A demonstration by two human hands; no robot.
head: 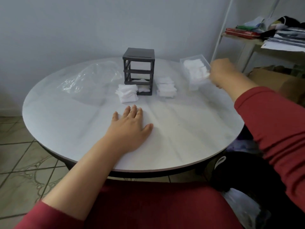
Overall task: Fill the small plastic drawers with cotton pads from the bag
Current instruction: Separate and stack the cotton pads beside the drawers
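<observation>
A dark drawer frame [138, 70] stands at the back middle of the round table; its two upper slots are empty and the bottom slot holds a drawer with white pads. A clear plastic drawer [195, 72] full of cotton pads lies at the back right, and my right hand [222, 73] grips its near right side with curled fingers. Two loose stacks of cotton pads sit on the table, one [127, 94] left of the frame's front and one [165, 87] to its right. The clear, crumpled bag [90, 78] lies at the back left. My left hand [130, 126] rests flat on the table.
The white round table [181, 129] has its edge close to my lap. A shelf [264, 35] with papers and clutter stands to the right, with a cardboard box [267, 76] under it. Tiled floor shows at the left.
</observation>
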